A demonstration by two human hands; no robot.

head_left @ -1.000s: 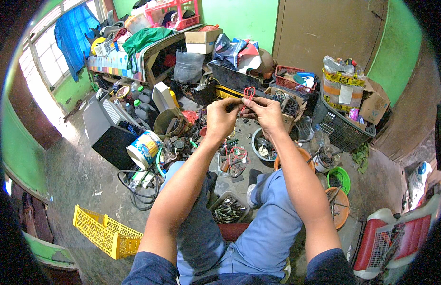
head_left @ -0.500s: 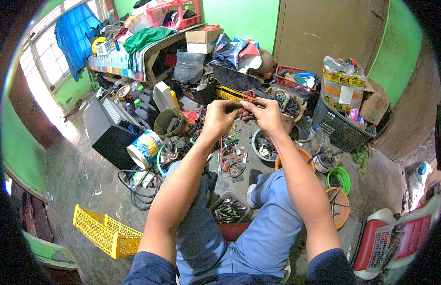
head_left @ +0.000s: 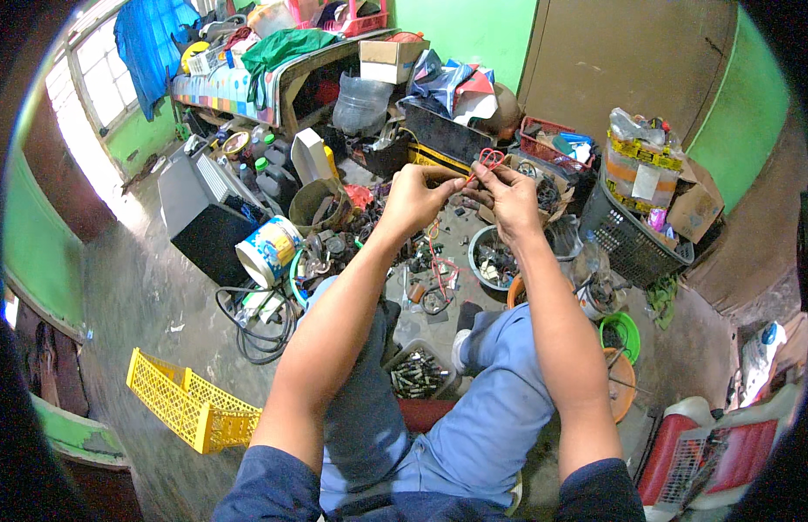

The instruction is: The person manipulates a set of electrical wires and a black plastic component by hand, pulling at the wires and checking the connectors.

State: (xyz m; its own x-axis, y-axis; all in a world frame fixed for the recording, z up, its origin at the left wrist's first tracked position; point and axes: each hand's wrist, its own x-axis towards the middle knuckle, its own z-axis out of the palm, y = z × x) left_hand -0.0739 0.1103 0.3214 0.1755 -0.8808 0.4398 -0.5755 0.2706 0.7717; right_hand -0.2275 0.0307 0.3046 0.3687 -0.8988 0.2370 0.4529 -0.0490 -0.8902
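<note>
Both my arms reach forward over my knees, hands raised above the littered floor. My left hand pinches a thin red wire between thumb and fingertips. Close beside it, my right hand grips the same wire, and a small looped part of it sticks up above the fingers. Under my hands, a length of red cable runs down to the small parts on the floor; whether it joins the held wire I cannot tell. Between my feet stands a clear plastic tub of small cylindrical pieces.
A grey basin of parts lies beyond my right knee, near a green bowl and an orange basin. At left are a white-and-blue bucket, a black cable coil and a yellow crate. A dark basket stands right.
My hands have shifted slightly right within the view and moved a little apart, both still on the red wire. The view itself has tilted slightly.
</note>
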